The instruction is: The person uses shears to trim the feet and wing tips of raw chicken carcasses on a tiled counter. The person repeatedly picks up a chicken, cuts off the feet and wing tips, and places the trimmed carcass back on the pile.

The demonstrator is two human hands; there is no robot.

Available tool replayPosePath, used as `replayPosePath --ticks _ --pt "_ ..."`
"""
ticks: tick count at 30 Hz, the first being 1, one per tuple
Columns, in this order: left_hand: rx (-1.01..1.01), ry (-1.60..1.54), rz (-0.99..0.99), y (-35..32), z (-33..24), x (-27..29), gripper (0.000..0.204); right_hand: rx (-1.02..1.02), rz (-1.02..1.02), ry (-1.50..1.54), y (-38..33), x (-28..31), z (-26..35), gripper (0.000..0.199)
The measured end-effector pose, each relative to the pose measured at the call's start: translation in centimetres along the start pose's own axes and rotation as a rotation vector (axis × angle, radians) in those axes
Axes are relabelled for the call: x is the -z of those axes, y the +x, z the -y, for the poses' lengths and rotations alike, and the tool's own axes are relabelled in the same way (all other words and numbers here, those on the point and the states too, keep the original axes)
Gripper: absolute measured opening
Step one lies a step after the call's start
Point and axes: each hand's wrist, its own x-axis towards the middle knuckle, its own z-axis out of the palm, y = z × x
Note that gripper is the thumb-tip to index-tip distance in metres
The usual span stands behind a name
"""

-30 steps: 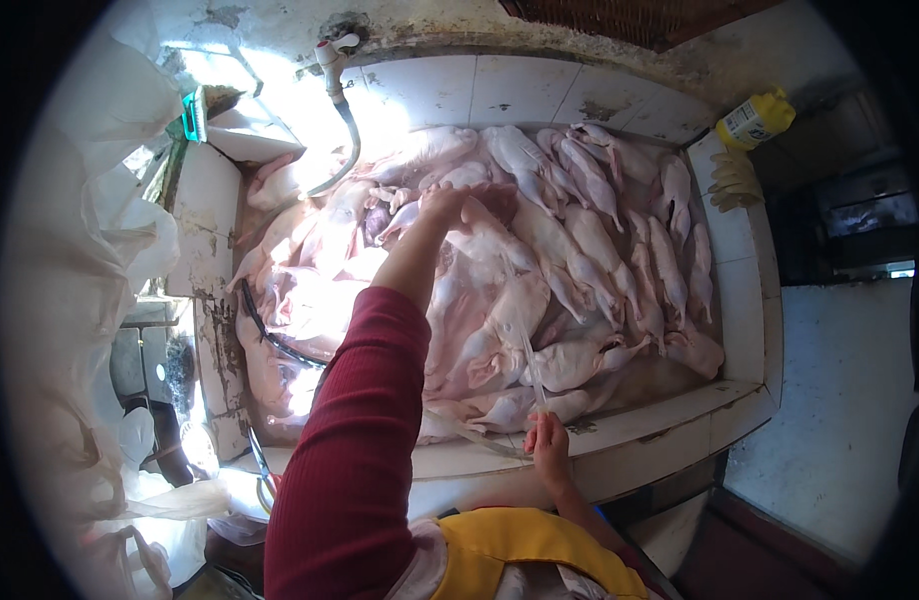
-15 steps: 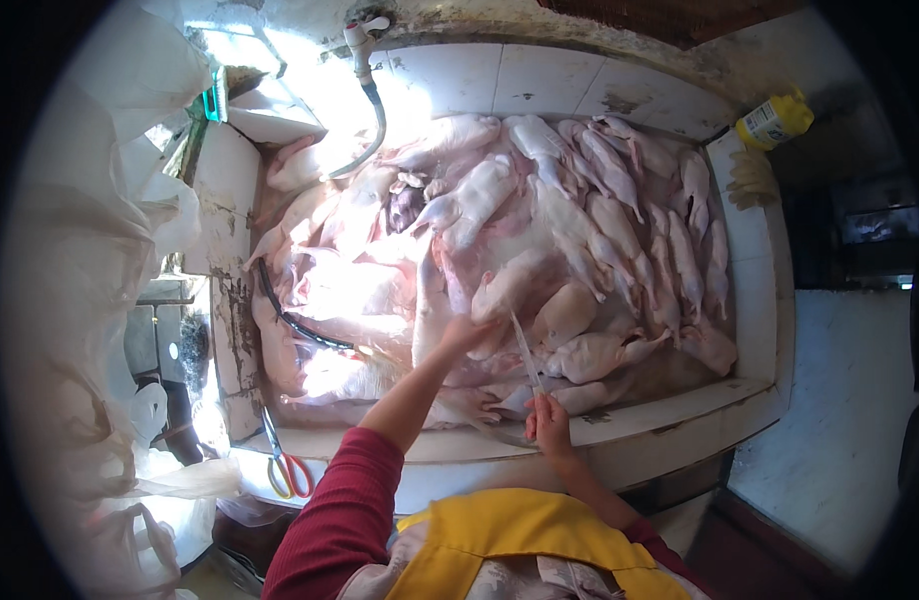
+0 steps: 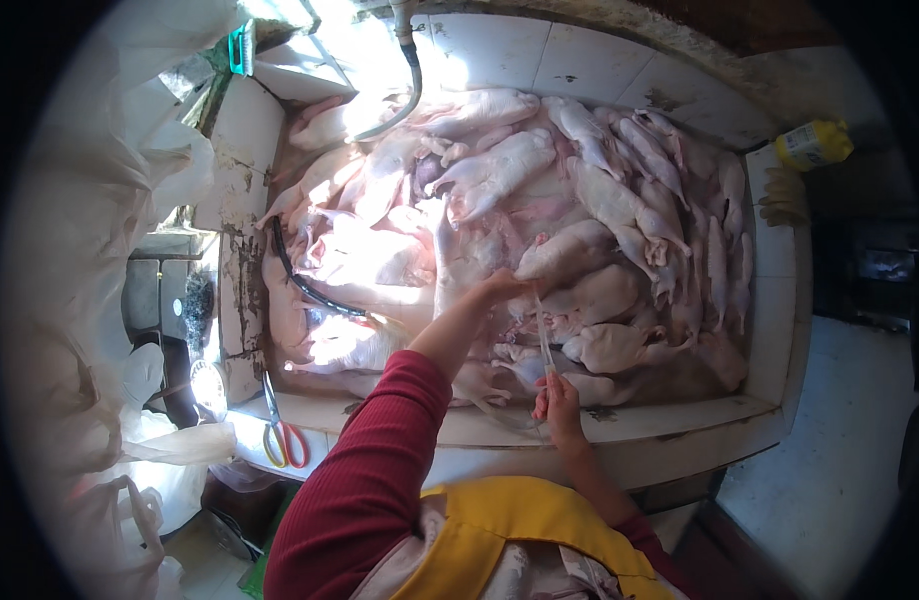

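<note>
Many plucked ducks lie heaped in a white-tiled basin. My left hand reaches to the middle of the heap and is closed at the near end of one plucked duck; its fingertips are partly hidden. My right hand is closed around a thin, translucent tube near the basin's front edge. The tube's far end slants up to beside my left hand. A pale strand also shows below my right hand.
A black hose lies at the left, another hose hangs from the back. Scissors rest on the front left ledge. A yellow bottle and a glove are at the right rim. Plastic sheeting hangs at far left.
My left hand has moved right and away from me, and the duck by it has shifted the same way. My right hand still grips the tube, now more upright. The head view has shifted.
</note>
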Motion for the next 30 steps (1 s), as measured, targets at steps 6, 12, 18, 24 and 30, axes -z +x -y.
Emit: replayPosePath --ticks 6,12,18,24,30 --pt "-0.158 0.605 -0.08 -8.1 0.8 -4.3 0.061 0.011 0.005 -0.057 0.2 0.9 -0.8 0.035" --pt "-0.089 0.958 -0.546 -13.0 7.5 -1.4 0.058 -0.014 -0.057 0.012 0.5 1.4 1.8 0.034" --pt "-0.302 1.327 -0.001 -14.6 5.1 11.8 0.085 -0.062 0.058 0.019 0.9 1.6 2.2 0.033" --pt "-0.049 0.96 -0.132 -10.7 0.3 9.3 0.037 -0.402 0.331 0.438 -0.5 -1.7 1.2 0.027" --pt "-0.433 0.685 -0.789 -5.8 0.3 -3.6 0.034 -0.287 0.097 0.574 -2.2 -1.7 3.9 0.024"
